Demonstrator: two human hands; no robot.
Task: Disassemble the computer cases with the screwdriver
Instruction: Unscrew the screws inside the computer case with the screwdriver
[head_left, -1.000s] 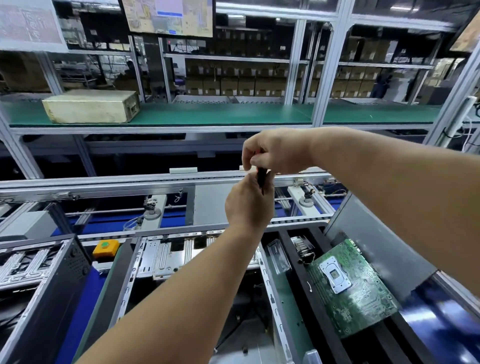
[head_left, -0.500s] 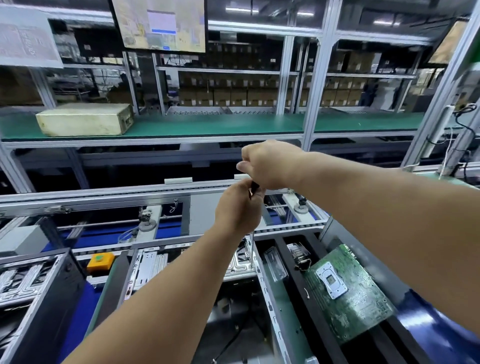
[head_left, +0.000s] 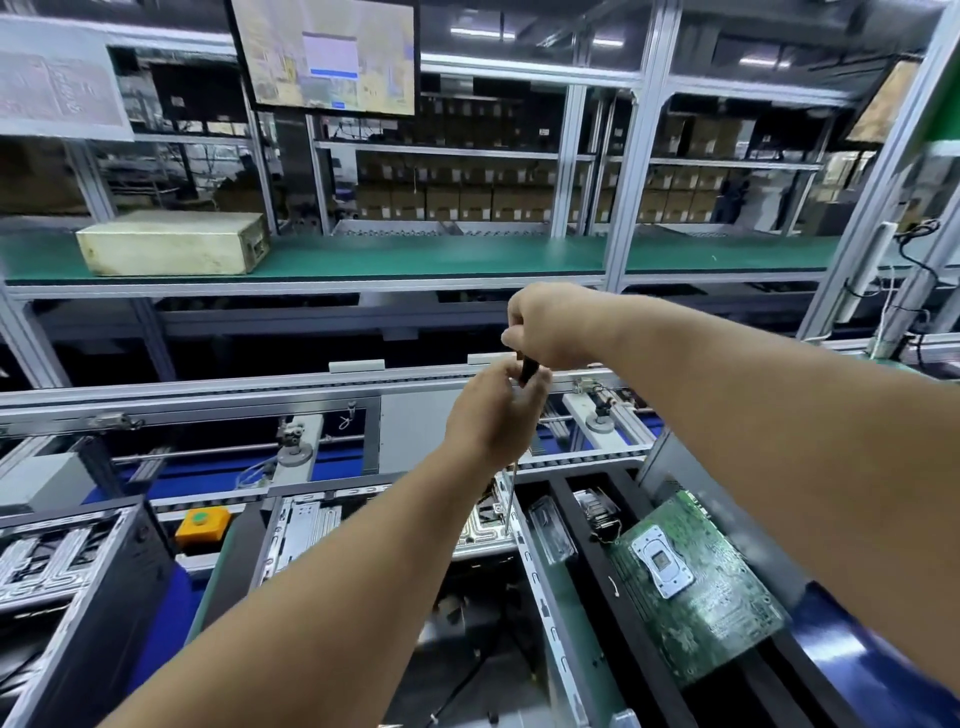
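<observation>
here both hands grip a black-handled screwdriver (head_left: 525, 375), right hand (head_left: 550, 325) above left hand (head_left: 491, 415), its thin shaft reaching down into the open grey metal computer case (head_left: 363, 525); a green circuit board (head_left: 698, 587) lies right, an orange button box (head_left: 201, 526) left.

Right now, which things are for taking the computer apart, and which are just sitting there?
For the job:
- screwdriver, gripped by the right hand, with the left hand around it lower down
- open case under its tip

Just sitting there:
- green board
- beige box on the shelf
- yellow button
- screen
</observation>
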